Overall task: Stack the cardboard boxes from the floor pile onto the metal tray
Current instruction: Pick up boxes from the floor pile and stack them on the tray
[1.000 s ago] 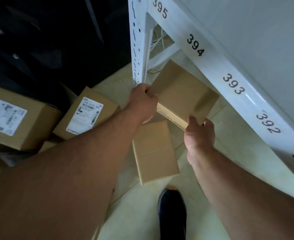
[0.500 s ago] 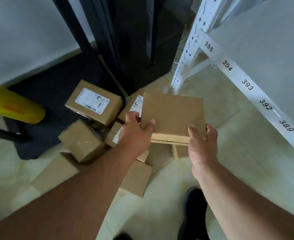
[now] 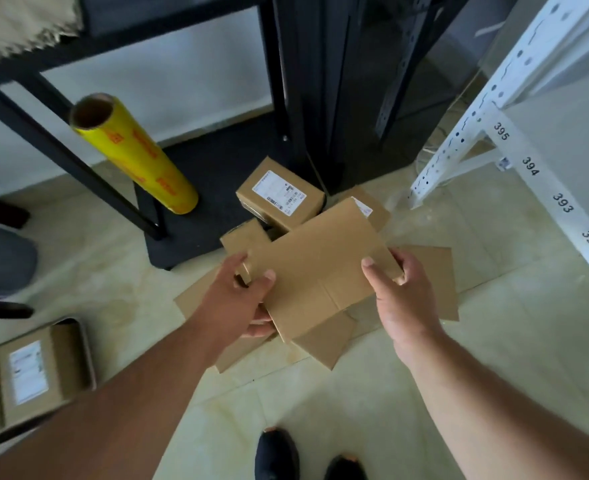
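- The box (image 3: pixel 315 268) has come up clear of the floor pile (image 3: pixel 279 199) and swung left since a second ago, so I judge the carry to the tray has begun.
- Left hand (image 3: pixel 239 299) grips its left edge, thumb on top; right hand (image 3: pixel 398 292) clasps the right end, fingers curled round it.
- The tray (image 3: pixel 90 355), near left on the floor, already holds 2 boxes, 1 labelled (image 3: pixel 29 372).
- Beyond, 2 labelled boxes remain beside a yellow roll (image 3: pixel 137 154).

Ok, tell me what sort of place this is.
Probably a warehouse or parcel storeroom: white shelving with numbered slots, labelled cardboard boxes piled on the floor, and a yellow roll of wrap.
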`<control>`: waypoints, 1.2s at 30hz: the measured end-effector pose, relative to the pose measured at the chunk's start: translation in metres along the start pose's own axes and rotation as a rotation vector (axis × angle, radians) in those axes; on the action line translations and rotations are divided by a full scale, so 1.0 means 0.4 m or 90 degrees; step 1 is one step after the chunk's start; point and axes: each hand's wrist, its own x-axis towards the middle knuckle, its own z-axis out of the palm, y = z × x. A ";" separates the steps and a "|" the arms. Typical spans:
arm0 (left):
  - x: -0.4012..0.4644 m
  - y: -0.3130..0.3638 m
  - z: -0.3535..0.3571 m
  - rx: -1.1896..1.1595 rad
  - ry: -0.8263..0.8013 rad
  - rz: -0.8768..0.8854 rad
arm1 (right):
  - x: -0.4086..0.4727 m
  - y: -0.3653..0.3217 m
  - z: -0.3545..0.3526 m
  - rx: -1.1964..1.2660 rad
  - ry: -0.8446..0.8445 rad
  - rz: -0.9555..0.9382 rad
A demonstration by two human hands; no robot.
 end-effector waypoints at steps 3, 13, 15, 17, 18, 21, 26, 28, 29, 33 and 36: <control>-0.029 -0.013 -0.031 -0.005 0.024 -0.005 | -0.017 -0.025 0.024 0.001 -0.008 -0.022; -0.029 -0.124 -0.107 0.083 0.022 0.070 | -0.081 -0.014 0.150 0.046 -0.129 0.001; -0.030 -0.150 -0.113 0.053 0.023 0.074 | -0.102 0.006 0.183 -0.029 -0.141 -0.013; -0.037 -0.171 -0.122 0.021 0.027 0.070 | -0.129 0.020 0.209 -0.063 -0.148 -0.022; -0.043 -0.182 -0.130 0.004 0.028 0.065 | -0.144 0.027 0.222 -0.076 -0.160 -0.029; -0.057 -0.221 -0.170 -0.026 0.049 0.047 | -0.195 0.042 0.269 -0.130 -0.204 -0.053; -0.071 -0.283 -0.287 0.005 0.087 0.040 | -0.289 0.056 0.370 -0.194 -0.203 -0.038; -0.073 -0.313 -0.342 0.016 0.102 0.039 | -0.318 0.054 0.413 -0.205 -0.211 -0.034; -0.076 -0.335 -0.378 0.022 0.111 0.037 | -0.337 0.055 0.443 -0.212 -0.222 -0.038; -0.096 -0.416 -0.518 0.032 0.149 0.037 | -0.430 0.055 0.571 -0.252 -0.278 -0.068; -0.120 -0.481 -0.639 0.038 0.178 0.042 | -0.519 0.064 0.683 -0.267 -0.308 -0.074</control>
